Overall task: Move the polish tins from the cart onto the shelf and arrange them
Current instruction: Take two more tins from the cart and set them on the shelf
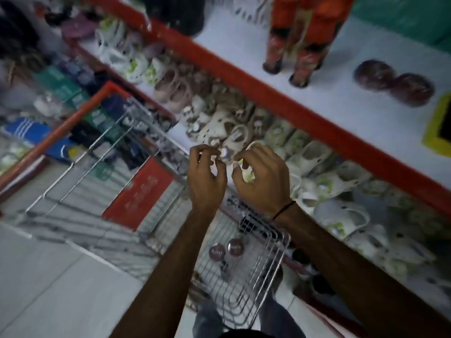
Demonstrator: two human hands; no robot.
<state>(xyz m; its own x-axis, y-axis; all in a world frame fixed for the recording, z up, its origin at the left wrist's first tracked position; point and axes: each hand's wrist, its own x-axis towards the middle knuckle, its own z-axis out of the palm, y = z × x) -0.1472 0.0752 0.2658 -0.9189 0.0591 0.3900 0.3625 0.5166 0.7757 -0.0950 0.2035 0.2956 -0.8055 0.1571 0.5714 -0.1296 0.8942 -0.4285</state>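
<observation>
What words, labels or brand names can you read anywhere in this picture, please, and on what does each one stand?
None can be read.
Red panel on the cart: pale print, too blurred.
Two tins in the cart: lid markings, too small.
Two tins on the shelf: blurred.

One head cam only, worn high, looks steeply down & fwd, tilted. Both forearms enter from bottom centre, close to lens; wire cart (246, 262) below, red-edged shelf (244, 76) crosses upper right.
</observation>
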